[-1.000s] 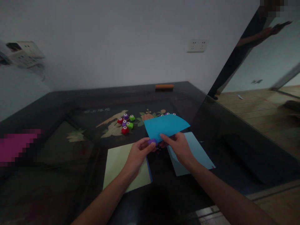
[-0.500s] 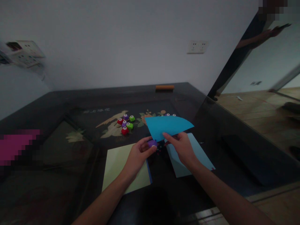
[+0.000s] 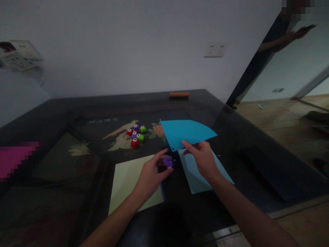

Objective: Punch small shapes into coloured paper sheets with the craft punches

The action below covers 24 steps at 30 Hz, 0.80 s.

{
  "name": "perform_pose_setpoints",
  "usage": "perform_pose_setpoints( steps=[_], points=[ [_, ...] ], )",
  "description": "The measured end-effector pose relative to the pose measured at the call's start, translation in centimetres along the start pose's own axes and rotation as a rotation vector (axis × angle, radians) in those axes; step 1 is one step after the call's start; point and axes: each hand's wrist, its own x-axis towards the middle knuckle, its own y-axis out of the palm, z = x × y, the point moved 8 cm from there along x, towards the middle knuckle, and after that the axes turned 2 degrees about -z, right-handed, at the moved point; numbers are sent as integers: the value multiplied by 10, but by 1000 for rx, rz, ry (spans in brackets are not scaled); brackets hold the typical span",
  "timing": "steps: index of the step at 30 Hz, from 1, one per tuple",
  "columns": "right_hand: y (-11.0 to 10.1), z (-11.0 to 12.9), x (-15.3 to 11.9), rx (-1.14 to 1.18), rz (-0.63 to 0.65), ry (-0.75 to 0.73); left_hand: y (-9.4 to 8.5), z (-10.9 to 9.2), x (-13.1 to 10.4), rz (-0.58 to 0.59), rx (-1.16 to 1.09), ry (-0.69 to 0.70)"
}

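Note:
A small purple punch (image 3: 168,162) is held between the thumb and fingers of my left hand (image 3: 153,171). My right hand (image 3: 202,156) pinches the lower edge of a bright blue paper (image 3: 189,132), which has one curved edge and a small dark hole near its bottom corner. The punch is just below that corner, apart from it. Under my left forearm lies a pale yellow-green sheet (image 3: 125,181) with a blue edge. Beneath my right hand is a light blue sheet (image 3: 196,180). Tiny bits show beside the punch.
Several red, green and purple punches (image 3: 135,135) with eye-like tops cluster on the dark table (image 3: 144,106). An orange-brown roll (image 3: 179,94) rests at the back edge. A dark flat object (image 3: 267,171) lies at right, pink at far left (image 3: 15,159). A person's arm (image 3: 277,43) shows upper right.
The blue paper has come away from the purple punch and moved up a little; its corner with the hole now shows. My left hand has turned the punch and its fingers have spread slightly.

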Motion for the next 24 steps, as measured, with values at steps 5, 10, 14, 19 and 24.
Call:
perform_pose_setpoints(
  steps=[5, 10, 14, 19, 24],
  points=[
    [0, 3, 0, 27, 2, -7, -3, -6, -1, -24, 209, 148],
    [-1, 4, -1, 35, -3, -2, 0, -9, -2, -17, 488, 310],
    [-1, 5, -2, 34, -12, 5, 4, -11, -4, 27, 594, 394],
    [0, 6, -2, 28, -4, 17, 4, -14, -6, 51, 633, 418],
    [-1, 4, -2, 15, 12, 5, 3, -14, -5, 51, 634, 418]
  ],
)
